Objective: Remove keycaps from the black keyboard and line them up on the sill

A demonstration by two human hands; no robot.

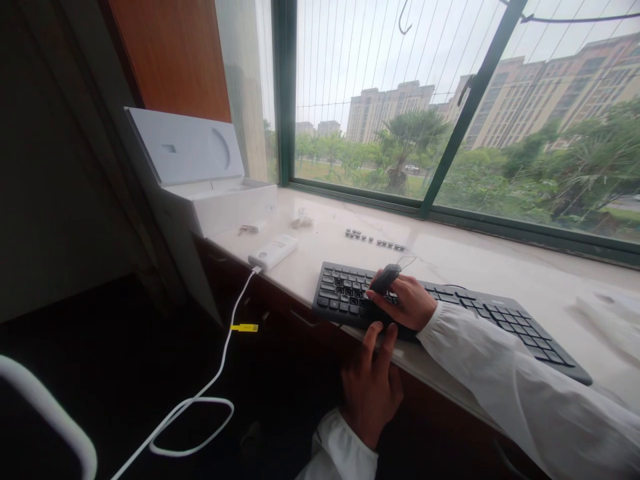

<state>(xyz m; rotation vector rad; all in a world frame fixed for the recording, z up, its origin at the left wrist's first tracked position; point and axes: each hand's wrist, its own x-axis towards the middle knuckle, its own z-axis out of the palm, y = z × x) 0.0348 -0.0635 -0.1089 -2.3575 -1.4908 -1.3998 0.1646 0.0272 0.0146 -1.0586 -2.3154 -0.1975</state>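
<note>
A black keyboard (505,319) lies along the front edge of the white sill, with several key spots bare on its left part. Over its keys, my right hand (407,300) is closed around a dark keycap puller (385,279), whose thin wire loops point up and away. My left hand (373,380) is below the keyboard's front edge, index and middle fingers stretched out and touching that edge, and it holds nothing that I can see. Behind the keyboard, several loose keycaps (375,239) form a short row.
An open white box (235,203) stands at the sill's left end. Near it lies a white power bank (273,252) with a white cable (227,347) hanging from it, a yellow tag (245,327) on the cable. Crumpled clear plastic (302,219) sits behind. A window (370,100) borders the back.
</note>
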